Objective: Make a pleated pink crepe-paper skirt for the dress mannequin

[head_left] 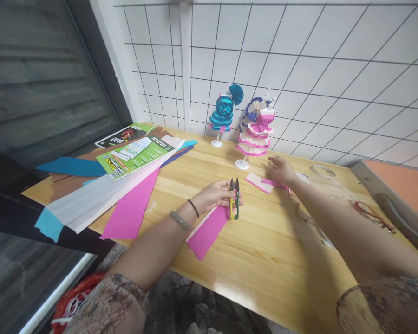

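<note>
Small yellow-green metal snips (234, 204) sit gripped in the left hand (214, 195) near the middle of the wooden table (264, 260), dark tips pointing away toward the wall (334, 69). The right hand (282, 170) lies open, holding nothing, and touches a little pink and white paper piece (260, 182) just right of the snips. A long pink paper strip (209, 229) lies under the left hand.

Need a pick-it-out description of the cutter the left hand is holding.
On the wooden table, look in front of the two paper-dress figures by the grid wall, to the left hand at mid-table. The snips sit in its fingers, beside a pink paper strip. Only they have yellow-green handles and short dark blades pointing away from the person.
</note>
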A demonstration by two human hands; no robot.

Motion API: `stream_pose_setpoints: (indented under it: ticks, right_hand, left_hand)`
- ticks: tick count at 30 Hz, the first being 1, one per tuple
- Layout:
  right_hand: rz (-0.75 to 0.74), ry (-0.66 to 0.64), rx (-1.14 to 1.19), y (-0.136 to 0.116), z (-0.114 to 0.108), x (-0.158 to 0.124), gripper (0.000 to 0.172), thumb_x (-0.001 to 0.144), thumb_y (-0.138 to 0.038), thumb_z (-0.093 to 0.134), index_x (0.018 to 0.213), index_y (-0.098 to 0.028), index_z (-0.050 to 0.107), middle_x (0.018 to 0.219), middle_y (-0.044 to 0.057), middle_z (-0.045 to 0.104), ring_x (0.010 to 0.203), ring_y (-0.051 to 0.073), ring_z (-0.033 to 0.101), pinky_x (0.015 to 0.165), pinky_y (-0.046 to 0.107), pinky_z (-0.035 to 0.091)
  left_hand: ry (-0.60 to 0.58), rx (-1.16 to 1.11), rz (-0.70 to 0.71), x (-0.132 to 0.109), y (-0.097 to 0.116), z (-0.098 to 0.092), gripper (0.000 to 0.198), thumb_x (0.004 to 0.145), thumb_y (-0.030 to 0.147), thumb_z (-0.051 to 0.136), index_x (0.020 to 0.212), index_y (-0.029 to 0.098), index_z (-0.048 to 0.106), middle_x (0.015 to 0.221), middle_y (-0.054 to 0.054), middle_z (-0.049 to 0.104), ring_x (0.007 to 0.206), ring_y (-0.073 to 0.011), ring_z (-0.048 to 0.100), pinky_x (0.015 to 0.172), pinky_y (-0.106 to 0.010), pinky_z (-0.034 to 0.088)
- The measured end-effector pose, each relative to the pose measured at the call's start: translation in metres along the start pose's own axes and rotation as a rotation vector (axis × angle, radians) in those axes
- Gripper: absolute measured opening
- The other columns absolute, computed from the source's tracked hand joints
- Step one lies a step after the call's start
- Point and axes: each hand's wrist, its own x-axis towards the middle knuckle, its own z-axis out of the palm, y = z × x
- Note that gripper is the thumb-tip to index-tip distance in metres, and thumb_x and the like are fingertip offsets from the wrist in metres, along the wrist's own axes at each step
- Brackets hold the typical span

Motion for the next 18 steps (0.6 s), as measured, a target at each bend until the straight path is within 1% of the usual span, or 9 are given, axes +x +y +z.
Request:
stream_pose_setpoints:
  ticks: [2,6,9,12,13,14,15,17,18]
  right_hand:
    - [0.008,-0.003,0.02,-0.01,-0.008,0.004,0.045,0.068,-0.013,0.059,0.113,-0.015,0.06,0.107,0.013,0.065,0.096,0.023,0.063,0.076,0.034,0.055]
    - [0.013,0.049,0.053,-0.035,-0.029,0.017,0.034,0.073,-0.023,0.062,0.106,-0.015,0.062,0.093,0.01,0.068,0.079,0.02,0.064,0.076,0.036,0.054]
    - [0.026,0.071,0.091,-0.055,-0.045,0.023,0.029,0.073,-0.033,0.065,0.096,-0.015,0.064,0.081,0.009,0.068,0.066,0.017,0.062,0.068,0.034,0.054]
    - [0.072,0.102,0.137,-0.075,-0.052,0.013,0.032,0.077,-0.047,0.06,0.081,-0.016,0.065,0.063,0.007,0.063,0.051,0.014,0.055,0.054,0.031,0.052]
    - [0.098,0.081,0.142,-0.082,-0.052,0.004,0.035,0.076,-0.051,0.059,0.075,-0.016,0.064,0.055,0.006,0.059,0.046,0.014,0.052,0.05,0.03,0.05]
    - [0.12,0.027,0.126,-0.089,-0.049,-0.008,0.04,0.076,-0.056,0.057,0.069,-0.017,0.063,0.05,0.005,0.054,0.044,0.014,0.051,0.047,0.029,0.048]
    - [0.131,-0.06,0.121,-0.096,-0.045,-0.023,0.046,0.077,-0.061,0.052,0.066,-0.018,0.062,0.047,0.004,0.052,0.043,0.014,0.051,0.046,0.029,0.047]
    - [0.171,-0.249,0.14,-0.11,-0.033,-0.058,0.052,0.077,-0.067,0.047,0.066,-0.018,0.063,0.051,0.007,0.056,0.048,0.016,0.056,0.049,0.03,0.049]
    - [0.18,-0.327,0.172,-0.116,-0.025,-0.076,0.053,0.077,-0.067,0.046,0.071,-0.018,0.065,0.059,0.008,0.062,0.053,0.017,0.059,0.052,0.03,0.051]
  left_hand:
    - [-0.001,-0.014,-0.001,0.001,0.0,-0.001,0.033,0.068,0.014,0.071,0.094,0.014,0.051,0.084,-0.007,0.066,0.074,-0.0214,0.069,0.072,-0.033,0.052]
    - [0.006,-0.018,0.001,0.002,0.0,-0.002,0.031,0.069,0.013,0.07,0.094,0.014,0.051,0.083,-0.007,0.066,0.073,-0.0213,0.069,0.072,-0.033,0.051]
    - [-0.002,-0.017,0.004,0.002,0.0,-0.003,0.029,0.071,0.013,0.068,0.095,0.014,0.051,0.084,-0.008,0.066,0.073,-0.0208,0.069,0.072,-0.033,0.052]
    - [-0.01,-0.03,0.035,0.002,-0.001,-0.005,0.027,0.074,0.014,0.065,0.096,0.014,0.05,0.084,-0.008,0.066,0.075,-0.0202,0.069,0.073,-0.034,0.052]
    - [-0.015,-0.042,0.05,0.003,-0.001,-0.005,0.025,0.075,0.014,0.064,0.096,0.015,0.05,0.084,-0.008,0.066,0.077,-0.02,0.068,0.074,-0.034,0.052]
    - [-0.018,-0.06,0.064,0.003,-0.001,-0.005,0.023,0.076,0.015,0.063,0.095,0.015,0.05,0.084,-0.008,0.066,0.078,-0.0197,0.068,0.074,-0.035,0.052]
    - [-0.018,-0.084,0.077,0.003,0.0,-0.005,0.021,0.077,0.015,0.062,0.094,0.015,0.05,0.084,-0.008,0.066,0.078,-0.0193,0.067,0.075,-0.036,0.052]
    - [-0.003,-0.14,0.104,0.003,0.002,-0.003,0.018,0.078,0.017,0.062,0.091,0.015,0.051,0.081,-0.006,0.064,0.077,-0.0172,0.066,0.076,-0.037,0.052]
    - [0.01,-0.166,0.115,0.003,0.003,-0.001,0.017,0.077,0.018,0.063,0.09,0.015,0.052,0.078,-0.004,0.063,0.075,-0.0158,0.065,0.076,-0.037,0.052]
